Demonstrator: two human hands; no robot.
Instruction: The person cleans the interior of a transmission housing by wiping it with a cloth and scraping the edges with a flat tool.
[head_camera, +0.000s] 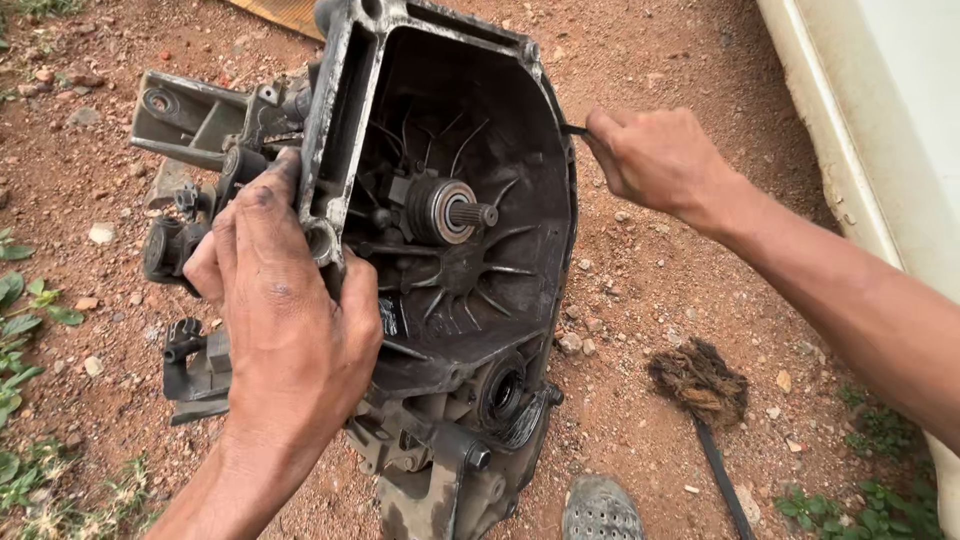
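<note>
Grey, oil-blackened cast metal made up the large bell-shaped gearbox housing (450, 250), which was stood on red gravelly soil (640, 290) with its open cavity turned toward the camera. A splined steel shaft with a round bearing collar (452, 210) was seen at its centre. The left hand (285, 320) was closed over the housing's near flange, steadying it. The right hand (655, 155) was clenched around a thin dark tool (573, 129), its tip laid against the far rim. The step in hand was judged to be work along that rim; a firm brace and careful pressure there seemed called for. A frayed brown brush (700, 380) lay well apart.
</note>
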